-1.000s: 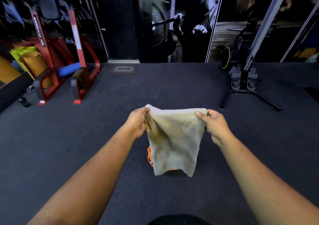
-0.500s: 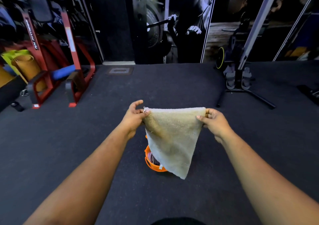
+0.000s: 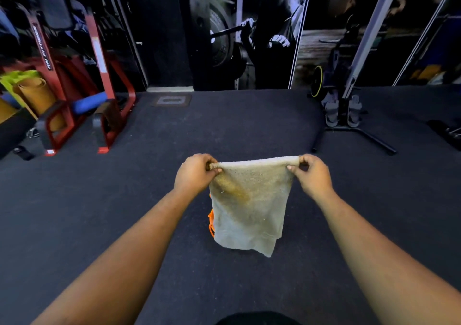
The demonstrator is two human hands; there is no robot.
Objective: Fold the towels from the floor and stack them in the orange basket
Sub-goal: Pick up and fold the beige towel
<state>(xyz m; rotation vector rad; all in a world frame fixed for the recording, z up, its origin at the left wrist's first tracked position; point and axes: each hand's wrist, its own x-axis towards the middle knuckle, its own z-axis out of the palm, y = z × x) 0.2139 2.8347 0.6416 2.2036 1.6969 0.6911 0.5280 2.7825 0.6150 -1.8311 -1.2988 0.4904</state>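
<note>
View: single, head-worn, wide-angle. Position: above and behind both forearms, which enter from the lower corners of the frame. Direction: forward and down across a dark rubber gym floor (image 3: 74,225). Near field: left hand (image 3: 194,175) and right hand (image 3: 311,177) at centre frame, close to the lens. Far field: red steel weight rack (image 3: 99,75) at upper left, black floor-stand machine (image 3: 344,115) at upper right, bowed by lens distortion. Second view: not supplied; overlap not applicable.

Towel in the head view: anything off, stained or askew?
Yes: the towel, which left hand and right hand pinch by its top corners, has a brownish patch across its upper half, and its bottom edge hangs uneven, lower right.
</note>
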